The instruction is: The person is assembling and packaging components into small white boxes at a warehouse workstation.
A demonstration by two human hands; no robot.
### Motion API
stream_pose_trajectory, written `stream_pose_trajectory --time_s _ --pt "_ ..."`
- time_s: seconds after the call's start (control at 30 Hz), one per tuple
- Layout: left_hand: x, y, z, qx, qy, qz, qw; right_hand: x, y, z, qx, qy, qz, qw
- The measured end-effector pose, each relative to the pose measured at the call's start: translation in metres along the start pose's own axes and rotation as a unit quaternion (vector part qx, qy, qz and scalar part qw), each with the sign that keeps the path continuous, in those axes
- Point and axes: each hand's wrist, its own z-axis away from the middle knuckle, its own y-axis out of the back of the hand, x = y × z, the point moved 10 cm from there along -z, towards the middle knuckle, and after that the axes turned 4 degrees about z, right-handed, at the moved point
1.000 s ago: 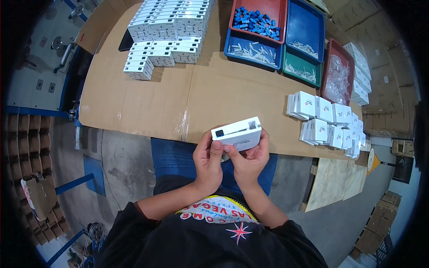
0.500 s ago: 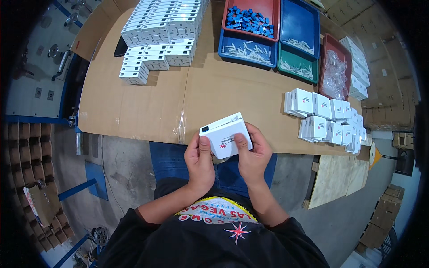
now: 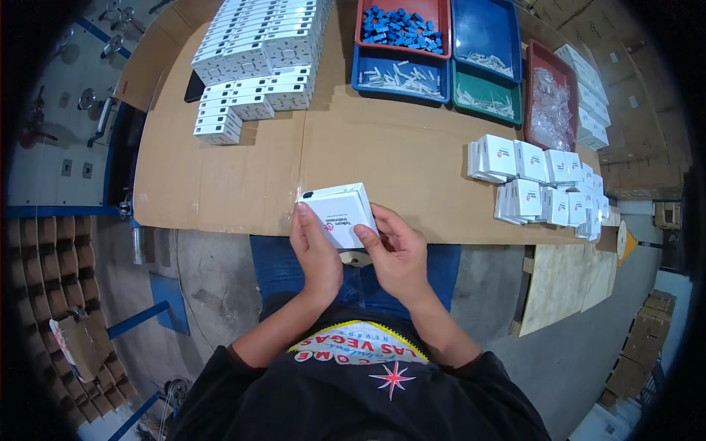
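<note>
Between my two hands is a white square plastic box (image 3: 342, 220) with a small red mark on its face and a dark port at one edge. Its face and the layer beneath sit slightly askew. My left hand (image 3: 318, 253) grips the left side, thumb along the edge near the port. On the right side, my right hand (image 3: 401, 257) presses its thumb on the face, with the fingers behind. The box is tilted above the near edge of the cardboard-covered table (image 3: 397, 158). Its underside is hidden.
Tall stacks of white boxes (image 3: 257, 51) stand at the far left. A red tray (image 3: 446, 26) holds blue pieces; blue (image 3: 485, 26) and green (image 3: 485, 76) trays hold thin white pieces. A maroon tray (image 3: 551, 61) holds clear plastic. White covers (image 3: 523, 198) are piled at right.
Both hands have moved left with the box and turned it. My left thumb has slid from the face toward the port edge.
</note>
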Motion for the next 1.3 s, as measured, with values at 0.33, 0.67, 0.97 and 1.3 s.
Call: stream_pose_trajectory --time_s 0.33,0.67,0.97,1.3 --pt "-0.004 0.006 -0.004 0.032 0.015 0.030 0.999 0.002 -0.004 -0.006 -0.007 -0.005 0.013 1.000" --pt "0.010 0.006 -0.001 -0.004 -0.063 -0.015 0.998 0.007 -0.004 0.001 0.018 -0.011 -0.036 0.999" --pt "0.010 0.019 0.006 0.028 -0.140 -0.078 0.987 0.009 0.002 -0.006 0.022 -0.036 -0.039 0.998" --pt "0.009 -0.007 0.001 -0.123 -0.121 -0.070 0.982 0.007 0.007 -0.004 0.025 0.005 0.013 1.000"
